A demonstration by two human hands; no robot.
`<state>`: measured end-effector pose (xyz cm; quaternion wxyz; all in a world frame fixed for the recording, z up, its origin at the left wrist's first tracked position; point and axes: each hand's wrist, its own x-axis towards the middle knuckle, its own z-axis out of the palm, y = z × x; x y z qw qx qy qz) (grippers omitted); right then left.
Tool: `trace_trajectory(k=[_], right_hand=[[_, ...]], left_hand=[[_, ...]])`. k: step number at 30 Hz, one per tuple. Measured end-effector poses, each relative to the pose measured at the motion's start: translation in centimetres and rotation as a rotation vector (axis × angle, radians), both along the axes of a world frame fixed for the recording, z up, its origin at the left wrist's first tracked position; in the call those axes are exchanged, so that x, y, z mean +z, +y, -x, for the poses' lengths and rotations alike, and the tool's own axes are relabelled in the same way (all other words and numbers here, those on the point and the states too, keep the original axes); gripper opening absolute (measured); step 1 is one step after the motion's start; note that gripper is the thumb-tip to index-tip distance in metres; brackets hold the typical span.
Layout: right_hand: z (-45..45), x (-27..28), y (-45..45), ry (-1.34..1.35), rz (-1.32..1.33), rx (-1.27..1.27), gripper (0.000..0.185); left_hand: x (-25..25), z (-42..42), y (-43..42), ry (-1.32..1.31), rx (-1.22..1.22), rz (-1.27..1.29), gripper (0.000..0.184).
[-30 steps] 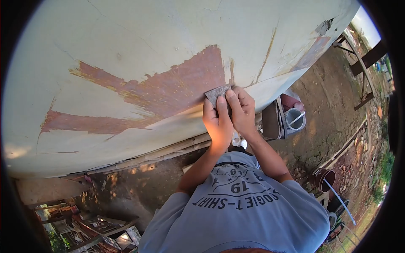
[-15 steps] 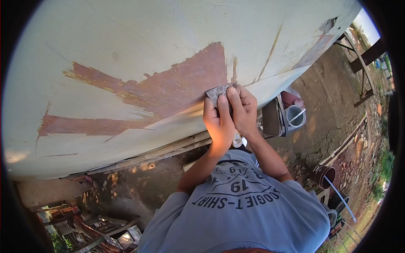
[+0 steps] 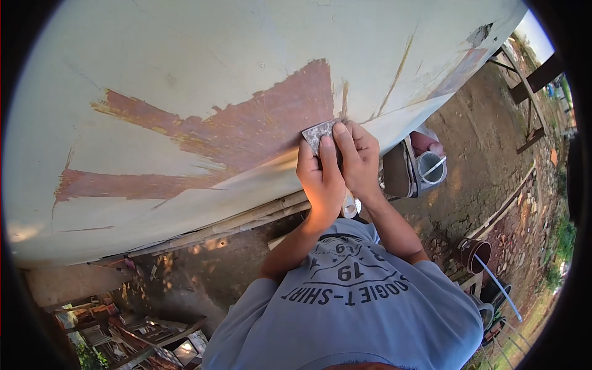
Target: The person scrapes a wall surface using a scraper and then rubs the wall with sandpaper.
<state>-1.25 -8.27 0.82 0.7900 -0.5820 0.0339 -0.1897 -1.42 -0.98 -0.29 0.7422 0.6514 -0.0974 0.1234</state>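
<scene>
Both of my hands grip one scraper, whose flat grey metal blade (image 3: 316, 134) lies against the pale wall (image 3: 185, 49). My left hand (image 3: 322, 172) holds it from the left, with the thumb on the blade. From the right, my right hand (image 3: 359, 160) closes round it, thumb pressed near the blade's upper right corner. The light handle end (image 3: 350, 206) sticks out below my hands. Beside the blade is a reddish-brown patch (image 3: 271, 117) with ragged edges. The blade's lower part is hidden behind my fingers.
A container with a grey pail (image 3: 431, 168) and a stick stands right of my hands. Farther right is a brown bucket (image 3: 472, 254) with a blue-white pole. Bamboo poles (image 3: 246, 220) run along the wall's base. Scrap wood (image 3: 142, 339) lies at the lower left.
My hands and the scraper have shifted very slightly to the right in the view. The grip stays the same, and the patch looks about unchanged.
</scene>
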Motion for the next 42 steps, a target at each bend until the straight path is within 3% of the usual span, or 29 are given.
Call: trace_trajectory(k=[11, 14, 18, 19, 22, 32, 42], right_hand=[[-0.4, -1.5, 0.4, -0.025, -0.019, -0.015, 0.033], [-0.9, -1.8, 0.3, -0.100, 0.094, -0.063, 0.033], [-0.5, -0.8, 0.4, -0.040, -0.015, -0.007, 0.033], [-0.6, -1.5, 0.4, -0.046, -0.009, -0.010, 0.034], [-0.6, -2.8, 0.5, -0.044, 0.051, -0.025, 0.033], [1.2, -2.0, 0.6, 0.015, -0.010, 0.127, 0.021], [0.8, -3.0, 0.5, -0.024, 0.058, 0.022, 0.020]], left_hand=[[0.0, -0.1, 0.2, 0.026, -0.009, -0.044, 0.019], [0.3, -0.4, 0.0, -0.047, 0.026, -0.055, 0.019], [0.5, -0.2, 0.4, 0.049, -0.029, -0.020, 0.020], [-0.6, -0.3, 0.5, 0.037, 0.013, -0.119, 0.021], [-1.0, -0.2, 0.0, -0.009, 0.001, 0.020, 0.021], [-1.1, 0.1, 0.8, -0.027, 0.006, 0.046, 0.023], [-2.0, 0.0, -0.1, -0.008, -0.045, 0.151, 0.023]])
